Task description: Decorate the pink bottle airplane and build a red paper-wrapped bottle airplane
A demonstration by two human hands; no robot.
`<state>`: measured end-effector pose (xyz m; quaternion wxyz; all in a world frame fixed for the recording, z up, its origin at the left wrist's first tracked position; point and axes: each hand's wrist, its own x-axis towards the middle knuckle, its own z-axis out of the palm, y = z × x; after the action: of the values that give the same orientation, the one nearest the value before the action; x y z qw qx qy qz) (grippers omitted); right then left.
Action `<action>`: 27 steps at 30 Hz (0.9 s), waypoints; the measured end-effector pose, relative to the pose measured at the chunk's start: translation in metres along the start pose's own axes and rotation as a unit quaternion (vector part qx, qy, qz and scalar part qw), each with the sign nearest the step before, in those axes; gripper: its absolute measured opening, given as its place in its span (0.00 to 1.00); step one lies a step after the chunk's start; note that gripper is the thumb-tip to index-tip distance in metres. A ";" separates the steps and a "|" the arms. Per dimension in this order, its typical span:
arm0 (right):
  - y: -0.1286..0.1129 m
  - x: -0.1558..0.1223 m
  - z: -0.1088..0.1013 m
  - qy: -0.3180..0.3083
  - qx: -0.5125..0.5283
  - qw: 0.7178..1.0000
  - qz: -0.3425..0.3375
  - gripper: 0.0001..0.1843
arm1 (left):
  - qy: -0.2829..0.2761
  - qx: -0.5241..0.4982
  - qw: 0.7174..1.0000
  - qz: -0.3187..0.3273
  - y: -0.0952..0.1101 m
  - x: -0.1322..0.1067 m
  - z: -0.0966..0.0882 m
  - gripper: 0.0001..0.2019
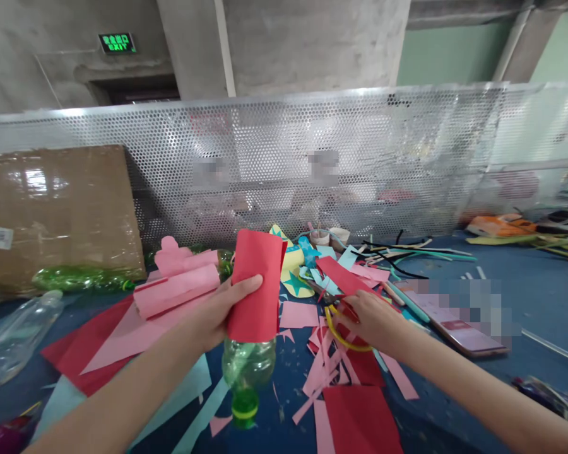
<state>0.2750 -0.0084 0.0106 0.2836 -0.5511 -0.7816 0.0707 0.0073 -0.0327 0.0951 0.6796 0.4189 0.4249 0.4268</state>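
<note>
My left hand (234, 309) is wrapped round a green plastic bottle (248, 369) sleeved in red paper (258, 284). The bottle hangs with its green cap (245, 407) pointing down, and my thumb presses on the paper. Over the scraps on the right, my right hand (360, 318) is closed on a pair of scissors with yellow handles (348, 340); their blades point away to the upper left and are partly hidden among the paper. Pink and red paper strips (329, 366) lie beneath this hand. Beside the left hand rests a roll of pink paper (177, 291).
A phone (459, 321) lies to the right, near several pipe cleaners (407, 252). On the left are a clear bottle (21, 340), a green bottle (82, 279) and a cardboard sheet (57, 214). A perforated metal screen (274, 139) closes off the table's back.
</note>
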 end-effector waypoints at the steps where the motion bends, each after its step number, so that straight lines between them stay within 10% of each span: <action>1: -0.003 0.000 -0.001 0.001 0.009 1.000 -0.007 0.06 | 0.022 -0.019 0.999 -0.017 -0.004 0.002 0.004 0.21; 6: -0.043 -0.007 -0.019 -0.003 0.211 0.978 -0.004 0.16 | -0.001 -0.045 0.997 -0.063 -0.022 -0.002 0.018 0.24; 10: -0.077 -0.017 -0.033 -0.043 0.537 0.841 0.054 0.21 | -0.176 -0.054 0.979 -0.084 -0.033 -0.012 0.018 0.27; 15: -0.087 -0.025 -0.041 -0.124 0.612 0.781 0.011 0.28 | -0.387 -0.048 0.915 -0.100 -0.035 -0.017 0.021 0.26; 27: -0.089 -0.031 -0.020 -0.130 0.666 0.731 0.076 0.21 | -0.377 -0.125 0.902 -0.167 -0.059 -0.011 0.022 0.31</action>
<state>0.2192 -0.0749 0.0536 0.4673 -0.2643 -0.5189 0.6652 0.0383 -0.0648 0.0486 0.8973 0.3829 0.1435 0.1664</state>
